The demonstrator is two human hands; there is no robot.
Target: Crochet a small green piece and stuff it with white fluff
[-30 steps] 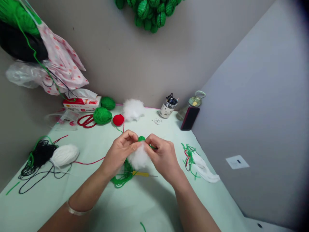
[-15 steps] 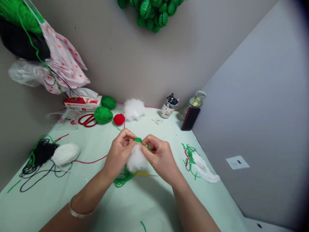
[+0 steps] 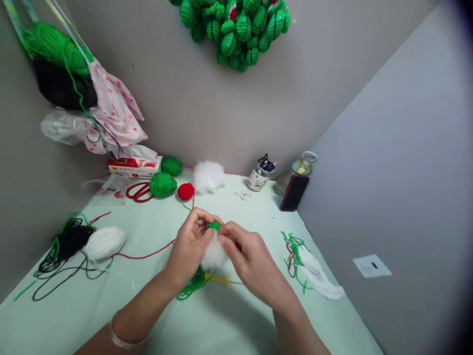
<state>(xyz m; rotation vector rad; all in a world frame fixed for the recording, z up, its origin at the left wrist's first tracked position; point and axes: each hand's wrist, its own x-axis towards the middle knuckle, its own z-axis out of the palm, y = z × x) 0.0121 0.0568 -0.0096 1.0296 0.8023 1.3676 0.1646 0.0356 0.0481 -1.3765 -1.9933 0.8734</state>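
My left hand (image 3: 190,246) and my right hand (image 3: 247,256) meet over the middle of the pale green table (image 3: 229,325). Both pinch a small green crocheted piece (image 3: 213,226) with a tuft of white stuffing (image 3: 213,255) hanging under it. The fingers of each hand are curled closed on it. Below the hands lie a loose tangle of green yarn (image 3: 190,287) and a crochet hook with a yellow handle (image 3: 219,279).
Green yarn balls (image 3: 163,184), a red ball (image 3: 185,191), white stuffing (image 3: 208,176), red scissors (image 3: 138,191) and a tissue box (image 3: 135,165) sit at the back. White yarn (image 3: 105,242) and black yarn (image 3: 70,239) lie left. A jar (image 3: 260,175), phone (image 3: 294,193) and yarn scraps (image 3: 293,246) are right.
The view has tilted up, so everything sits lower in the picture. My hands have drawn closer together around the green piece and the stuffing looks more bunched.
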